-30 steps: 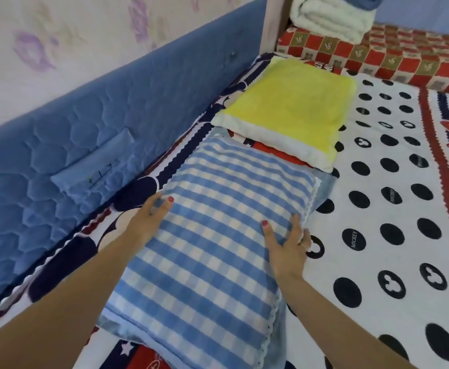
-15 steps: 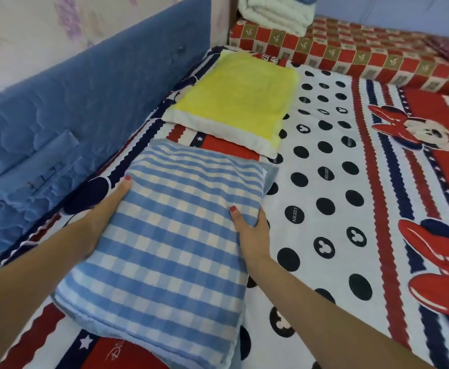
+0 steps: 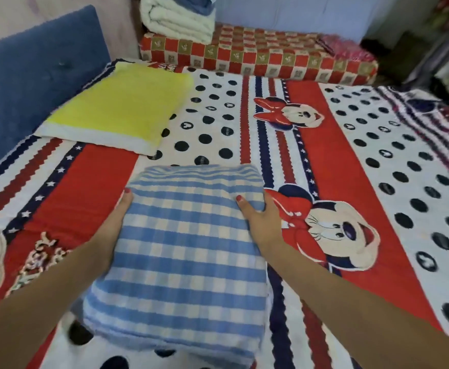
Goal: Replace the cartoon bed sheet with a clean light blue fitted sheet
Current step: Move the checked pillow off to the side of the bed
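A blue-and-white checked pillow (image 3: 186, 251) is lifted off the bed, held between both hands over the middle of the mattress. My left hand (image 3: 116, 217) grips its left edge, thumb on top. My right hand (image 3: 260, 219) grips its right edge the same way. The cartoon bed sheet (image 3: 337, 161), red, white and navy with black dots and mouse figures, covers the whole mattress beneath. No light blue fitted sheet shows in the head view.
A yellow pillow (image 3: 122, 110) lies at the head end by the blue padded headboard (image 3: 31, 75). A red checked mattress (image 3: 258, 57) with folded white blankets (image 3: 178, 20) runs along the far side. Clutter stands at the far right.
Both hands have lifted the checked pillow away from the headboard and carried it right, towards the bed's middle. The view has swung right with it.
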